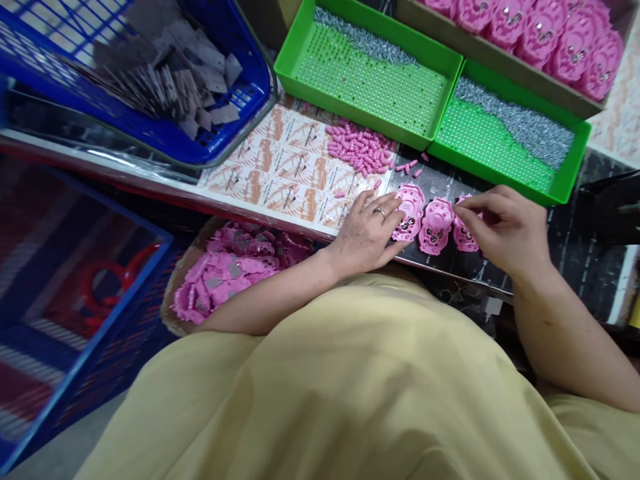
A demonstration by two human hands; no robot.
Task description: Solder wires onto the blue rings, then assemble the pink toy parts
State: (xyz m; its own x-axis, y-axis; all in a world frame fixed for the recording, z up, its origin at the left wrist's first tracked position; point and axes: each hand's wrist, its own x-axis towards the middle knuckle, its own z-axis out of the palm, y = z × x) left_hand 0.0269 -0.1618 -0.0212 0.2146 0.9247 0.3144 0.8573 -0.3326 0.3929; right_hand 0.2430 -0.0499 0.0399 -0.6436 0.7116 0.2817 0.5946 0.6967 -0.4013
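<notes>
Three pink plastic housings with shiny metal bits lie in a row on the black strip along the table's front edge. My left hand (371, 230), with a ring on one finger, lies with fingers stretched out, its fingertips touching the left pink housing (409, 213). Beside that one is the middle pink housing (436, 227), with neither hand on it. Over the right pink housing (465, 233) my right hand (510, 227) is closed in a pinch, hiding part of it. Whatever sits between those fingertips is too small or hidden to make out.
Small pink pegs (360, 148) are heaped behind my left hand. Two green trays (360, 100) hold small metal pieces. A carton (505, 57) of pink housings stands behind them. At left are a blue basket (245, 110) of flat plates and a box of pink pieces (220, 267).
</notes>
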